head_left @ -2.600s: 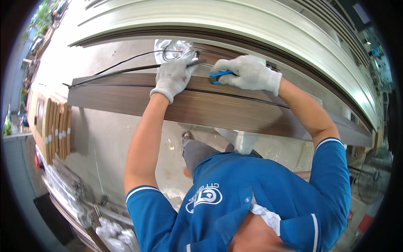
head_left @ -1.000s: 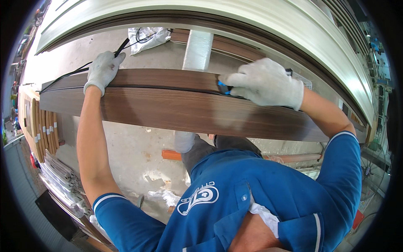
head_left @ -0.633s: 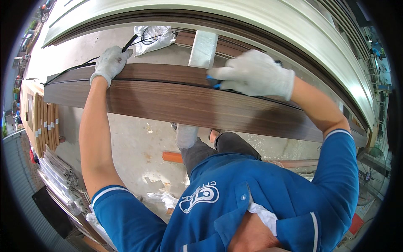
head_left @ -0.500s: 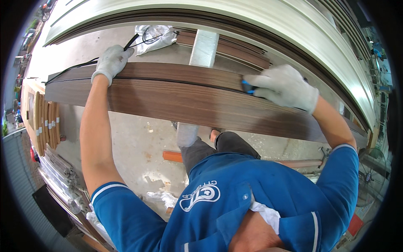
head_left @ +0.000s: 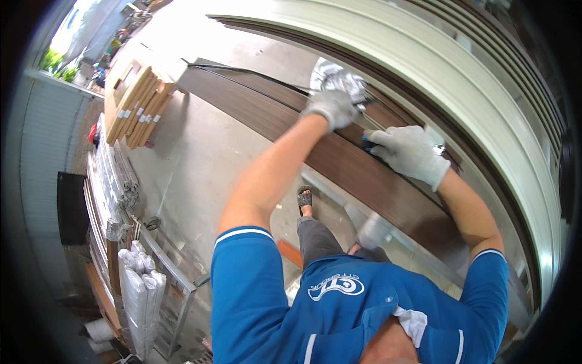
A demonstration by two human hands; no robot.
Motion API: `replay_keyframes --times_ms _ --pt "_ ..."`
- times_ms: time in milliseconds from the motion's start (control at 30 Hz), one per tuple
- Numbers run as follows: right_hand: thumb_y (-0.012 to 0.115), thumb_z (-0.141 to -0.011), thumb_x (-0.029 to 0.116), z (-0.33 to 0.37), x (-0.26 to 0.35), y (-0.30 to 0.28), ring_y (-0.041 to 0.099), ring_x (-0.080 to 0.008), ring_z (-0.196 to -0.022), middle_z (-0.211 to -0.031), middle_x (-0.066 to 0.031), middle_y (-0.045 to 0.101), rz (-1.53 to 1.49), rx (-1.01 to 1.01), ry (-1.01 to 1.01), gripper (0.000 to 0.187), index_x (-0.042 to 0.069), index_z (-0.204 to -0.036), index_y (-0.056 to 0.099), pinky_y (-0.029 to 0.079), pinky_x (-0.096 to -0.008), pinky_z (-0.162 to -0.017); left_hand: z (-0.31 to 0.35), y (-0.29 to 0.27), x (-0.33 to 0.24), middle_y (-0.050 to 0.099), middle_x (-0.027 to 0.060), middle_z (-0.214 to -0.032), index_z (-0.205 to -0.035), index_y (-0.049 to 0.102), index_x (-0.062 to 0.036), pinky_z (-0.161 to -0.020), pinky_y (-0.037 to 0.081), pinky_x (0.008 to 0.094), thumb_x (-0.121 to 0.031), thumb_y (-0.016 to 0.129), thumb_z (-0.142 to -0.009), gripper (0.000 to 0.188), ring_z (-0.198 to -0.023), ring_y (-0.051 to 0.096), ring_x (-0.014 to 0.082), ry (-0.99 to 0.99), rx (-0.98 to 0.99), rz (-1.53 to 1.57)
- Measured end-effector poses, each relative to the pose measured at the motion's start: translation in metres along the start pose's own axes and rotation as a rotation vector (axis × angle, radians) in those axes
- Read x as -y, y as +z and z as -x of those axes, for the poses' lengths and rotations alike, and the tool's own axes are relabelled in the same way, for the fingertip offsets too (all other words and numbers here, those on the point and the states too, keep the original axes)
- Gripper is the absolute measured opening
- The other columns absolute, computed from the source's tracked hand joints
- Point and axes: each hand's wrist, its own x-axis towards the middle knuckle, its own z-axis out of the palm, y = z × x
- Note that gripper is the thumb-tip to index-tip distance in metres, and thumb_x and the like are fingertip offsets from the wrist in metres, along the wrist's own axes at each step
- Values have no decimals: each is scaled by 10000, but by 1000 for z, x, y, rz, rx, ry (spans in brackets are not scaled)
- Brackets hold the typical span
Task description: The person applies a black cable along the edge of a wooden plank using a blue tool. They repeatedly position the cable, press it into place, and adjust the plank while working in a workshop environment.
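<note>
A long dark brown wood-grain panel lies across the view, raised above the concrete floor. My left hand, in a grey-white glove, presses flat on the panel's top near its far edge. My right hand, also gloved, grips a small blue tool held against the panel surface just right of the left hand. A thin black strip runs along the panel's far side. A crumpled white cloth or bag lies just beyond my left hand.
A pale long frame profile curves along the far side. Bundled wooden slats lie on the floor at left. Racks of metal profiles and wrapped white bundles stand at lower left. My sandalled foot is on the concrete.
The view has swung so the panel now runs diagonally. My left hand has come in close beside my right hand, which still holds the blue tool on the panel.
</note>
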Motion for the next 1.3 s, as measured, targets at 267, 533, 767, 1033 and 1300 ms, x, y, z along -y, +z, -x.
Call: replay_keyframes --times_ms 267,533,767,1033,1300 --pt "773 -897 220 -131 2 -7 750 -328 -839 -931 -123 775 -169 -107 175 304 133 -1184 725 587 -438 -732 -93 -109 301 639 5 -707 -932 747 -100 -521 480 283 -445 594 -1057 397 -549 540 107 44 -554 1053" --pt "823 -812 82 -228 12 -13 758 -334 -971 -1064 -161 766 -331 -106 525 440 74 -1235 698 597 -404 -871 -158 -331 526 660 50 -765 -972 721 39 -661 528 308 -434 622 -1083 496 -706 624 133 175 -1496 1346" --pt "755 -929 91 -187 19 -44 614 -100 -722 -897 -35 698 -665 -538 945 266 57 -1189 707 497 -272 -659 -312 -287 583 700 29 -829 -1403 669 -95 -624 516 332 -341 672 -1053 428 -674 625 141 -73 -833 653" --pt "734 -1024 308 -9 22 -81 540 -54 -552 -755 32 611 -516 -1732 1429 219 97 -1038 677 422 -245 -486 -377 -308 508 703 76 -1138 -1339 654 8 -881 546 352 -438 574 -1092 516 -1005 649 174 -263 -488 613" --pt "700 -1054 334 67 -19 -35 677 -167 -688 -815 -39 648 -675 -2229 1403 233 116 -1062 621 541 -279 -543 -333 -291 491 491 184 -1455 -1533 399 -10 -1114 411 337 -544 576 -1058 737 -1319 496 242 -74 -482 884"
